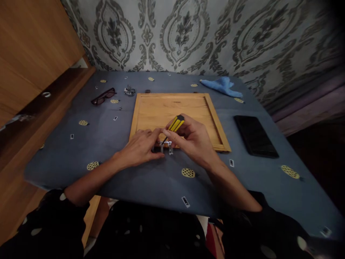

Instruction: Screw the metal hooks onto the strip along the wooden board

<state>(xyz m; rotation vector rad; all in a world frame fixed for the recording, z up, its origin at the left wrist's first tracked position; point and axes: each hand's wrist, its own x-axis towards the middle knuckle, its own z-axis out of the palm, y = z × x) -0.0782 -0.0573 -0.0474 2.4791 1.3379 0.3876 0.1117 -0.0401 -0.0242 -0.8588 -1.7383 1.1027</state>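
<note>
A light wooden tray-like panel (pixel 212 113) with a raised rim lies on the blue patterned tablecloth (pixel 113 133). At its near edge sits a small metal fitting (pixel 166 145). My right hand (pixel 192 140) is closed around a yellow-and-black screwdriver (pixel 175 124), whose tip points down at the fitting. My left hand (pixel 141 145) rests on the cloth beside the fitting, fingers pressed against it and the panel's edge. Whether a screw sits under the tip is hidden.
A black phone (pixel 255 135) lies to the right of the panel. Dark glasses (pixel 103 96) and a small metal part (pixel 129 90) lie at the far left, a blue cloth (pixel 221 86) at the far right. A wooden cabinet (pixel 29 54) stands left; wallpaper behind.
</note>
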